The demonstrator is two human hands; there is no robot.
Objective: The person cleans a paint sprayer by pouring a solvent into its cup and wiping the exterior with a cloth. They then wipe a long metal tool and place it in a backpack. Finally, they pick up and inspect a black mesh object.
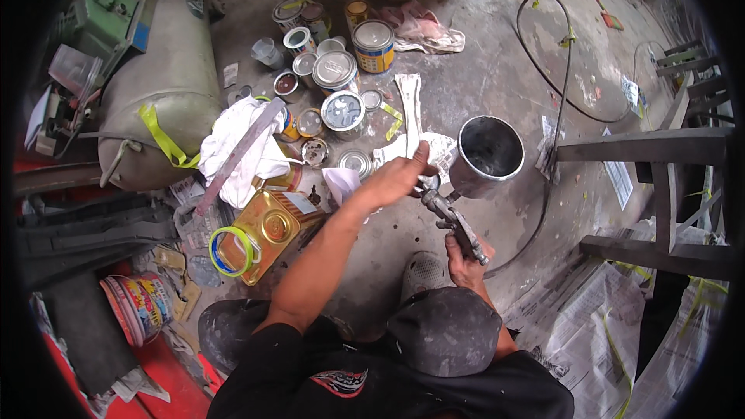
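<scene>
The right hand (468, 262) is wrapped around the handle of a metal spray gun (444, 208), probably to carry its weight low, close to the body. The left hand (400, 177) is narrow, its fingers curled at the gun's front beside the cup joint, seemingly to steady it; whether they truly grip is impossible to tell. A pale strip (407, 97) reaches up from behind those fingers, perhaps held, perhaps lying there. The gun is between the hands, above the concrete floor (388, 234), its cup (471, 182) mouth-up, presumably so liquid would stay in; its dark inside hides any contents. A black hose (546, 200) curves toward the handle, likely the air feed.

Counted: one gun, one cup, one rectangular gold tin (273, 226) with one yellow-green ring (213, 252) over its corner, one air tank (167, 62), and two rags, one white (240, 136), one pinkish (423, 27). Paint cans (374, 46) exceed ten, clustered within reach; overlaps prevent an exact count.
</scene>
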